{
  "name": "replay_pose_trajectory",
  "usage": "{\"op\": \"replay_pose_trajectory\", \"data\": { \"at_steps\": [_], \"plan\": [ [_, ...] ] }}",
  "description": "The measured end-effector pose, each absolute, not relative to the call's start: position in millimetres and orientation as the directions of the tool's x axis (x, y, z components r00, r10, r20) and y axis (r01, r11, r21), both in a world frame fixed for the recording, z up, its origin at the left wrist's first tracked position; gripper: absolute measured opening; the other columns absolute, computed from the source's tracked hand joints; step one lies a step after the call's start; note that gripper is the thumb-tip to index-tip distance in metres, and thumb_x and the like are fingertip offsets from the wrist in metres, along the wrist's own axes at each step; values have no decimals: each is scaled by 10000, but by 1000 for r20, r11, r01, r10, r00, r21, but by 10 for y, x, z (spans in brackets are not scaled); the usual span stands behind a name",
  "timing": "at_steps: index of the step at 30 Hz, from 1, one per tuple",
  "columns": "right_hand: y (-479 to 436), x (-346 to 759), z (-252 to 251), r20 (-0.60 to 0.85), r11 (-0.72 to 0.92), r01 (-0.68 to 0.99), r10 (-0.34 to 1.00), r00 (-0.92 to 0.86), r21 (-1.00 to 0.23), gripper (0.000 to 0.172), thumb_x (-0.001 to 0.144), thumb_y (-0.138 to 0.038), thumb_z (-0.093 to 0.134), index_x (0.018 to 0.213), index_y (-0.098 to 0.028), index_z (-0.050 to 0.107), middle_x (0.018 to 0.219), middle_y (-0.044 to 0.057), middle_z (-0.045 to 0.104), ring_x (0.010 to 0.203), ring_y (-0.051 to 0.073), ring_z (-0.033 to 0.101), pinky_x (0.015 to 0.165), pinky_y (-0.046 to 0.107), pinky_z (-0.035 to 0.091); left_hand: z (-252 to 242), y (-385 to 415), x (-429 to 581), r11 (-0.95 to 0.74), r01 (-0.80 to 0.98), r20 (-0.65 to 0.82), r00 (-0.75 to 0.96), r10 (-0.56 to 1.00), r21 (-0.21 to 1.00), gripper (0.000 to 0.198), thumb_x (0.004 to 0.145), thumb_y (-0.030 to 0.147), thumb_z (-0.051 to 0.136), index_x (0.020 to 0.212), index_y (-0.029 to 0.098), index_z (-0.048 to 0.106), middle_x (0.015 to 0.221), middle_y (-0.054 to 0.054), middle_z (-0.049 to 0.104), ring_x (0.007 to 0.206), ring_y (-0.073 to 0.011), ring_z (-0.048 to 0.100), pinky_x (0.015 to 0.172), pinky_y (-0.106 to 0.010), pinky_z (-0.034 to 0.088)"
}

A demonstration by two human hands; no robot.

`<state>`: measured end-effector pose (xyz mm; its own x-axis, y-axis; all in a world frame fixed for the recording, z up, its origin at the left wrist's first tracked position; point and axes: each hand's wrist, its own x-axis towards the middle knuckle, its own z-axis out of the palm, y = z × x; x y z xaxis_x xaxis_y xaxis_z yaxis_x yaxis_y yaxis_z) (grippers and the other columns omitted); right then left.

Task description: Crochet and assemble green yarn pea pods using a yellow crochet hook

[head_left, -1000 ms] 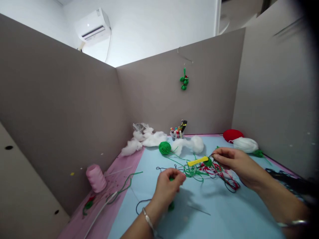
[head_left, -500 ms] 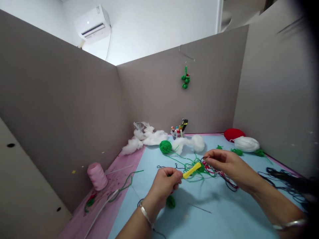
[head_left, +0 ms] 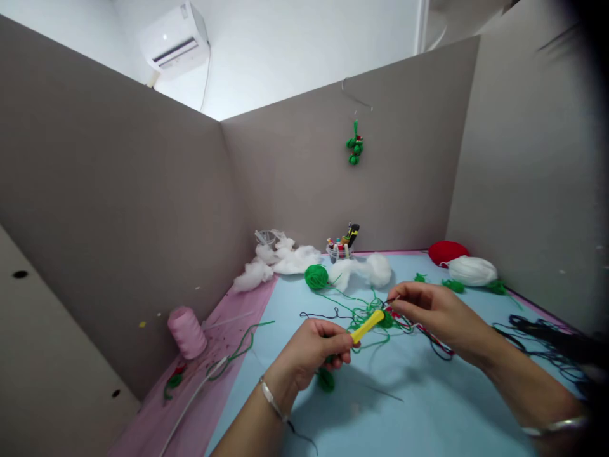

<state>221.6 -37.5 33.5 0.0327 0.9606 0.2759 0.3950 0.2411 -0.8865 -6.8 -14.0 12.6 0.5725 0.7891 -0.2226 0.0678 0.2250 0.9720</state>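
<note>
My left hand (head_left: 311,348) is shut on the end of a yellow-handled crochet hook (head_left: 367,325), which points up and right toward my right hand (head_left: 440,314). The thumb and fingers of my right hand pinch a thin strand (head_left: 391,301) close to the hook's far end. Below both hands lies a loose tangle of green, red and dark yarn (head_left: 375,324). A small green crocheted piece (head_left: 326,379) sits just under my left hand. A green yarn ball (head_left: 316,277) lies beyond the tangle.
The work lies on a pale blue sheet (head_left: 428,406) beside a pink sheet (head_left: 214,381), between grey partition walls (head_left: 118,190). Further back are white fibre stuffing (head_left: 297,260), a cup of thread spools (head_left: 339,251), a red round piece (head_left: 446,252), a white yarn ball (head_left: 472,271) and a pink thread cone (head_left: 187,332).
The yellow hook has passed from beside my right hand into my left hand. My hands have drawn closer together, and the view has tilted slightly.
</note>
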Motion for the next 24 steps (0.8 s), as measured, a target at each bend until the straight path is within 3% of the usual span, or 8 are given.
{"op": "replay_pose_trajectory", "data": {
  "at_steps": [5, 10, 14, 16, 18, 20, 22, 24],
  "plan": [
    [-258, 2518, 247, 399, 190, 620, 891, 216, -761, 126, 661, -337, 604, 659, -228, 666, 704, 61, 650, 662, 241, 571, 660, 385, 410, 149, -74, -130, 204, 130, -242, 510, 825, 970, 330, 530, 405, 751, 622, 109, 640, 474, 20, 527, 409, -51, 391, 431, -215, 195],
    [-185, 2621, 148, 524, 98, 721, 754, 396, -686, 80, 649, -230, 563, 654, -230, 643, 824, 134, 598, 829, 346, 549, 763, 487, 362, 174, -54, -150, 296, -65, -233, 469, 852, 953, 343, 560, 388, 766, 701, 103, 639, 532, 32, 513, 431, -22, 367, 448, -180, 196],
    [-261, 2353, 193, 519, 229, 674, 813, 265, -702, 283, 725, -298, 544, 967, -223, 671, 998, 102, 615, 779, 246, 565, 757, 412, 432, 161, -57, -144, 329, -120, -232, 493, 839, 937, 330, 571, 364, 775, 699, 100, 626, 533, 37, 489, 432, -15, 345, 442, -171, 181],
    [-322, 2180, 219, 456, 285, 580, 873, 171, -763, 487, 763, -372, 539, 1230, -234, 548, 1156, 92, 609, 711, 194, 584, 618, 345, 475, 158, -65, -135, 331, -98, -242, 497, 833, 938, 332, 571, 368, 775, 692, 98, 624, 533, 33, 490, 431, -18, 345, 440, -174, 180],
    [-367, 2035, 220, 317, 284, 318, 947, 56, -905, 703, 752, -385, 598, 1399, -274, 347, 1336, 95, 514, 743, 170, 604, 579, 307, 485, 164, -78, -126, 327, -71, -249, 505, 827, 942, 341, 575, 380, 772, 694, 97, 624, 531, 31, 493, 425, -20, 346, 438, -179, 176],
    [-381, 1949, 196, 195, 195, 75, 981, -10, -978, 742, 703, -332, 684, 1374, -276, 374, 1259, 83, 572, 765, 161, 602, 587, 282, 472, 175, -90, -119, 324, -55, -252, 511, 822, 944, 345, 580, 388, 766, 697, 97, 622, 532, 30, 496, 421, -20, 347, 440, -183, 172],
    [-364, 1923, 163, 137, 137, -6, 990, -17, -991, 489, 666, -293, 730, 1126, -203, 592, 930, 43, 675, 685, 143, 572, 563, 256, 432, 184, -96, -116, 326, -52, -255, 512, 820, 944, 343, 576, 384, 766, 688, 99, 613, 529, 32, 495, 420, -18, 346, 443, -186, 171],
    [-337, 1937, 143, 132, 132, -3, 991, -3, -991, 228, 662, -312, 740, 809, -161, 651, 665, 1, 629, 588, 116, 516, 533, 244, 395, 189, -96, -115, 325, -57, -254, 505, 825, 944, 339, 569, 380, 767, 673, 103, 601, 523, 36, 492, 419, -18, 343, 445, -189, 170]
  ]
}}
